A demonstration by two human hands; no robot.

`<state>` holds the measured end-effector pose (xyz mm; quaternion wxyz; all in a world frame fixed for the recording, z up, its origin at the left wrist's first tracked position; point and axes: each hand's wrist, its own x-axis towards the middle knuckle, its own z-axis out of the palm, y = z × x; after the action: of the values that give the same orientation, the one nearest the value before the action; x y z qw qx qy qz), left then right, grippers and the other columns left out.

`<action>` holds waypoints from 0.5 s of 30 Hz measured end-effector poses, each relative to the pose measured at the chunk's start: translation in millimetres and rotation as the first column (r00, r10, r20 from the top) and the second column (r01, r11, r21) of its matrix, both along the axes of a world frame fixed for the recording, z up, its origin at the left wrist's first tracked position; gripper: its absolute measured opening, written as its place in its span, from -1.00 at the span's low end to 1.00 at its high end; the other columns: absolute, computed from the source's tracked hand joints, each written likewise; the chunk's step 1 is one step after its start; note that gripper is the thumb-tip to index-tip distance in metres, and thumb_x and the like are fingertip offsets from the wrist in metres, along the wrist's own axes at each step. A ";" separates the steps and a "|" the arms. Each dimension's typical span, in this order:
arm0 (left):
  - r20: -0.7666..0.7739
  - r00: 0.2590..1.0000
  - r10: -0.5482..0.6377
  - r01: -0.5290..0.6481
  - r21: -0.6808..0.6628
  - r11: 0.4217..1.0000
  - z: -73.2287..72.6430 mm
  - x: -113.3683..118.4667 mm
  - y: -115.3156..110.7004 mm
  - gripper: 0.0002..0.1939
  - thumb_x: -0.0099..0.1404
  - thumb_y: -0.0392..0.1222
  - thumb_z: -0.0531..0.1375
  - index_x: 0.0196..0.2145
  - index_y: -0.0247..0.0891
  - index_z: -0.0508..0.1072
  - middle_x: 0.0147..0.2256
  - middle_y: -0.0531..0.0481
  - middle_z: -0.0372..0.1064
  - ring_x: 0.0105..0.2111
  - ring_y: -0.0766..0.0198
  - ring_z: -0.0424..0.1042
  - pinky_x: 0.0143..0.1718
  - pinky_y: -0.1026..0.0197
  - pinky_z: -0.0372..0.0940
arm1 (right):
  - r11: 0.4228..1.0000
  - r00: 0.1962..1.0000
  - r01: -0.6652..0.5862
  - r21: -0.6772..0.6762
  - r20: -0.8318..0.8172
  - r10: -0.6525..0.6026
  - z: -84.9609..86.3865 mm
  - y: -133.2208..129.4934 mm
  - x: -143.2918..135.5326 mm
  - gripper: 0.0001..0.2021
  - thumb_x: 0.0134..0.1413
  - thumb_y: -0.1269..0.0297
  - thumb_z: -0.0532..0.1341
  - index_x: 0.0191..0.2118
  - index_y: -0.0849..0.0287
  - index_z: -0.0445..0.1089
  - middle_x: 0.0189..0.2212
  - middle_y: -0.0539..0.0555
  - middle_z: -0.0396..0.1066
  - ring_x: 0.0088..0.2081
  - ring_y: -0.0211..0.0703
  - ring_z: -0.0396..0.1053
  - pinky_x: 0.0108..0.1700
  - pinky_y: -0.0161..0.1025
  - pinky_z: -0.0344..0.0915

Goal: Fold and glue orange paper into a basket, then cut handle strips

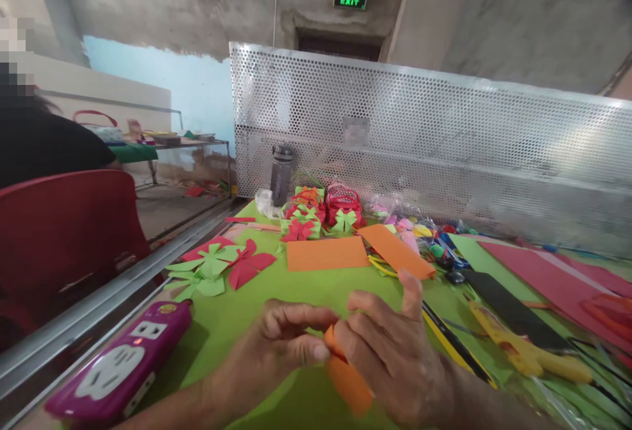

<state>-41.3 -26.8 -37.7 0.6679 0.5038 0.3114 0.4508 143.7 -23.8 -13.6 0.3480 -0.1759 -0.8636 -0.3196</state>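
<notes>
Above the green-covered counter [269, 285], the left hand [279, 344] pinches a small, curled orange paper piece [351, 387], and the right hand [395, 357] grips it with bent fingers. Folding seems in hand; the next move calls for even pressure.

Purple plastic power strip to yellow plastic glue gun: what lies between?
In the head view: the left hand and right hand, both on a bent orange paper strip, then a thin black-and-yellow tool.
</notes>
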 end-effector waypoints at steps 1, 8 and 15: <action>0.008 1.000 -0.016 0.016 0.014 1.000 0.9 -0.4 0.0 -0.73 -0.08 -0.11 0.42 -0.35 -0.16 0.59 -0.41 0.06 0.56 -0.38 0.29 0.49 -0.30 0.30 0.33 | 1.000 1.000 0.002 0.002 -0.001 -0.002 0.6 -0.5 -0.4 -0.73 0.19 0.50 -0.04 -0.41 0.26 0.37 -0.60 -0.01 0.34 -0.31 -0.17 0.34 0.17 0.14 -0.23; -0.152 0.988 -0.033 0.060 0.179 0.982 4.7 -5.3 3.7 -0.72 0.03 -0.08 0.35 -0.27 -0.20 0.57 -0.34 -0.03 0.55 -0.31 0.18 0.49 -0.26 0.24 0.33 | 0.994 0.995 0.094 -0.063 -0.035 -0.096 -1.6 2.3 1.6 -0.69 0.21 0.49 -0.08 -0.44 0.23 0.35 -0.58 0.01 0.34 -0.26 -0.07 0.32 0.13 0.31 -0.30; -0.338 0.938 0.075 0.076 0.412 0.908 11.8 -9.9 4.7 -0.78 0.10 -0.12 0.30 -0.26 -0.20 0.55 -0.30 -0.02 0.55 -0.27 0.20 0.47 -0.22 0.28 0.30 | 0.982 0.991 0.121 -0.147 -0.042 -0.128 -0.6 5.6 3.1 -0.62 0.20 0.53 -0.14 -0.56 0.19 0.23 -0.60 -0.02 0.25 -0.33 -0.15 0.25 0.14 0.33 -0.35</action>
<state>-51.2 -22.1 -25.8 0.4791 0.7066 0.3198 0.4110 146.8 -18.1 -14.2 0.3356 -0.2623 -0.8626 -0.2729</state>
